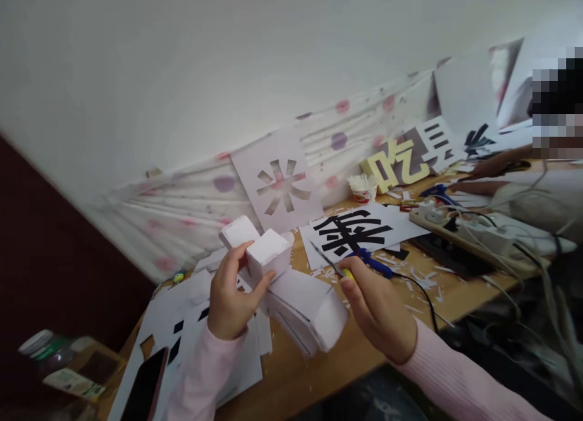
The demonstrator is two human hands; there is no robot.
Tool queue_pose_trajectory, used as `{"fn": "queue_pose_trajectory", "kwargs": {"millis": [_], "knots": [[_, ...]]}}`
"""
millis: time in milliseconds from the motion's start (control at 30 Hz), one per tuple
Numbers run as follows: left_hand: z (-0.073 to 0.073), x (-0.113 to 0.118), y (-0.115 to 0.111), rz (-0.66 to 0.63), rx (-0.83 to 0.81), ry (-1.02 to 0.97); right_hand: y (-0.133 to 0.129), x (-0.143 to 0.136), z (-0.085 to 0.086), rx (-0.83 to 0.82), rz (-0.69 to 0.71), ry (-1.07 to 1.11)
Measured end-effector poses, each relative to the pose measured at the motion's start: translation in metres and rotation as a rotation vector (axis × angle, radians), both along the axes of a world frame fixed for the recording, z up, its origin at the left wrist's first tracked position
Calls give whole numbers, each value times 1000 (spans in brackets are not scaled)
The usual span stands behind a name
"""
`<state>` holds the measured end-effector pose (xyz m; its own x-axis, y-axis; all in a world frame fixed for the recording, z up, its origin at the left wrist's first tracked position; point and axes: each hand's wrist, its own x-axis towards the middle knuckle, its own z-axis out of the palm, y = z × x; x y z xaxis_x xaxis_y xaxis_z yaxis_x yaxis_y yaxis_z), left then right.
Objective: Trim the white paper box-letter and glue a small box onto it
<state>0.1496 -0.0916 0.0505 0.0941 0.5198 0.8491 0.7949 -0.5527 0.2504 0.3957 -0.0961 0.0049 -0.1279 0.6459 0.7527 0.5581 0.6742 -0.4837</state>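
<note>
Flanking hands (230, 299), cut-out "米" stencil (281, 186) behind.

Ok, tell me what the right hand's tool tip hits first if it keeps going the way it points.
The right hand aims its thin tool up-left. The first thing in line is probably the white foam block held by the left hand, though depth is unclear.

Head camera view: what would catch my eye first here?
At centre, the left hand grips a chunky white foam shape while the right hand holds a blue-handled tool beside it. Behind, a sheet with a bold black character lies on the wooden table.
</note>
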Motion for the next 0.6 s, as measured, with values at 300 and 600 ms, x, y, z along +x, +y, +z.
{"fn": "queue_pose_trajectory", "kwargs": {"millis": [300, 600], "knots": [[-35, -4, -38, -97, 125, 12, 7, 4, 28, 162, 137, -322], [-55, 1, -41, -5, -36, -143, 13, -1, 29, -100, 401, -532]]}}
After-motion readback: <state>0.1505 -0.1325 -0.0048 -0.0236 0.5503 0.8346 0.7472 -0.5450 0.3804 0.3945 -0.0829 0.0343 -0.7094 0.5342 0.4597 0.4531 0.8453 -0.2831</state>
